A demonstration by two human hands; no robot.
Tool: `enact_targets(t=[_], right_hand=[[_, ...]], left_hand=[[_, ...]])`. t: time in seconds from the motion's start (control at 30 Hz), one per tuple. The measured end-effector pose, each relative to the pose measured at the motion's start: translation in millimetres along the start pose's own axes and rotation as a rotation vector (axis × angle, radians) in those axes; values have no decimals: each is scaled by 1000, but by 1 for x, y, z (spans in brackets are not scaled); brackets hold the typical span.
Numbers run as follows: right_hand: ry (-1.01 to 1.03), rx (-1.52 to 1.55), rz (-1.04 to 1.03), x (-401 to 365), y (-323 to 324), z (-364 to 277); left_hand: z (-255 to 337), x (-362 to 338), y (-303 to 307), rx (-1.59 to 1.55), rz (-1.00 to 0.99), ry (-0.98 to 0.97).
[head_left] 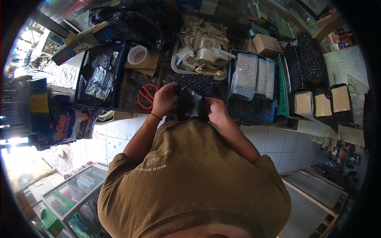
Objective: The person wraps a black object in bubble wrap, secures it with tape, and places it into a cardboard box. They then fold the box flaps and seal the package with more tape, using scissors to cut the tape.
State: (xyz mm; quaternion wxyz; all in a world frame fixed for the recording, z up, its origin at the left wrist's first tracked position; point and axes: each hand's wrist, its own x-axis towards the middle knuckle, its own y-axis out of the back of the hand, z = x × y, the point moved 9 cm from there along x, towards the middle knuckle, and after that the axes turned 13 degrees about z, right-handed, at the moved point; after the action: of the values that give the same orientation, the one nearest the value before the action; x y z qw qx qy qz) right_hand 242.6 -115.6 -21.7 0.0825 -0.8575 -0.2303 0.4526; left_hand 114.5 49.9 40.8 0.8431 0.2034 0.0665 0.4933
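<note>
The black wrap (190,104) sat between the two hands, at the near edge of the counter (127,104) and just in front of the person's brown shirt (190,182). The left hand (163,100) had its fingers curled and pinched the wrap's left side. The right hand (216,111) had bent fingers pressed on the wrap's right side. It was too dark to tell if something was tucked inside the wrap.

The wrap hung close to the counter's edge, so a loose pinch could let it slide down onto the tiled floor (274,142). The red scissors (146,95) lay just beside the left hand, so a quick move of that hand could bump them.

Counted, there were two hands, one black wrap and one pair of scissors. There was one roll of tape (137,54) behind the scissors. One grey tray (174,63) held a pile of white sockets (202,49), too jumbled to count. One blue basket (270,113) on the right held shiny bubble packs (254,75). One dark basket (81,85) stood on the left. Farther right stood three tan blocks (322,105) in black wrapping, side by side. One small cardboard box (266,43) sat behind the blue basket.
</note>
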Motion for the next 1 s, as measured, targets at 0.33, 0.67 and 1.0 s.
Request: enact_targets(t=[0.33,0.67,1.0], right_hand=[[-64,107,72,-8,1,-2],[77,-133,126,8,16,8],[589,-612,495,-6,22,-37]], left_hand=[[-8,8,-7,-48,157,-84],[-12,20,-9,73,251,-47],[-12,34,-11,170,205,-36]])
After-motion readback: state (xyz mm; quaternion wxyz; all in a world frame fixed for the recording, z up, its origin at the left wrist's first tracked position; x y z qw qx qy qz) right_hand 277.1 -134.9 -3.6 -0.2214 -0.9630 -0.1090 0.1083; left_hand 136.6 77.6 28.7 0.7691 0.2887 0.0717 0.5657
